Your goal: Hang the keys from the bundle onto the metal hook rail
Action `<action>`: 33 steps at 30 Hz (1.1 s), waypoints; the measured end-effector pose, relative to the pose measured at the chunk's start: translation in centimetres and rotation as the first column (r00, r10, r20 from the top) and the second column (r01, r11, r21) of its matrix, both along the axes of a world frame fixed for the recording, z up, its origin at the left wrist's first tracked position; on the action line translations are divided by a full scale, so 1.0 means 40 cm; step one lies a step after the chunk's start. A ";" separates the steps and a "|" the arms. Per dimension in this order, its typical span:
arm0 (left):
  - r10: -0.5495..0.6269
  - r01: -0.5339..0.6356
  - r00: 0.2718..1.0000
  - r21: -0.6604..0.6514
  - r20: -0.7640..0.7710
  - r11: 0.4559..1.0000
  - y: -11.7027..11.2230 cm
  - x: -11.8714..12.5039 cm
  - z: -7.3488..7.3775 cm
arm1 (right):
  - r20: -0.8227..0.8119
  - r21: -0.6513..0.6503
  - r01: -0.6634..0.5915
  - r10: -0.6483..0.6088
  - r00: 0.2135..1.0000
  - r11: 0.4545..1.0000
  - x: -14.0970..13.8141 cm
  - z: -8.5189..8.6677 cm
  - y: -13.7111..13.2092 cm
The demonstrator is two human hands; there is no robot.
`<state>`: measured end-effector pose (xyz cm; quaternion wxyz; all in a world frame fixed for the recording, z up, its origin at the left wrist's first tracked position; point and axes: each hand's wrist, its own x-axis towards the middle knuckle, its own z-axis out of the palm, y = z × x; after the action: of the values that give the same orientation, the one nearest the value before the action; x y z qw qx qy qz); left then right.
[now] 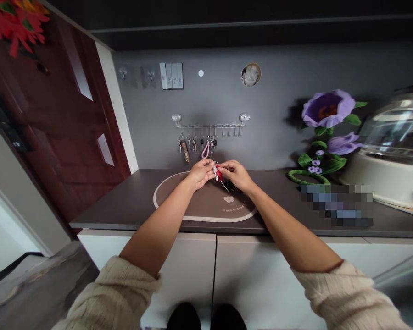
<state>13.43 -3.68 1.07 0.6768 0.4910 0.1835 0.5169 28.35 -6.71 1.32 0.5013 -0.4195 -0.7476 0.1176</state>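
Hands: the left hand (200, 175) and right hand (234, 176) are together, fingertips meeting, both pinching one small item above the mat; the forearms angle in from the lower corners of the view.
Held item: a small red object (219, 173) with a silver piece at its left end sits between the fingertips, over the mat's right half. A thin metal pin (224, 186) sticks out below it, toward the right hand's heel. Something dark lies just under the hands, too shadowed to tell.
Mat: an oval brown mat (206, 204) with a cream border lies under the hands, its back rim close to the wall.
Table: the dark table (117, 201) runs under everything. Its front edge (179, 228) passes just beyond the mat's near rim, so the forearms cross over it.
Above the hands: a metal hook rail (209, 125) on the grey wall carries keys (185, 151) and a pink loop strap (205, 151), which hang just above the fingertips.
Left side: dark tabletop separates the mat from the table's left end, beside a red-brown door (62, 137).
Right side: a green ring (308, 177) stands on the table well beside the right hand, near a purple flower decoration (326, 109) and a white appliance (392, 156); a patch beside them is pixelated.
Below: white cabinet doors (258, 284) drop from the table edge.
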 end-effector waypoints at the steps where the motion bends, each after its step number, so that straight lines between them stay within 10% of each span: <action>1: -0.008 0.008 1.000 0.007 0.004 1.000 0.000 0.000 0.001 | -0.005 -0.004 -0.005 0.005 1.000 1.000 0.000 0.001 0.000; 18: 0.146 -0.133 0.979 0.095 -0.142 0.987 0.013 -0.006 -0.015 | -0.367 -0.163 -0.163 0.093 0.925 0.973 0.006 0.007 0.023; 33: 0.213 -0.190 0.936 0.109 -0.280 0.976 0.018 0.015 -0.038 | -0.169 -0.166 -0.164 0.136 0.976 0.972 0.002 0.089 0.065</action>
<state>14.04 -2.96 -0.44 0.5658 0.5668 0.3094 0.5127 28.43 -4.11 4.89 0.5085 -0.3944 -0.7219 0.2544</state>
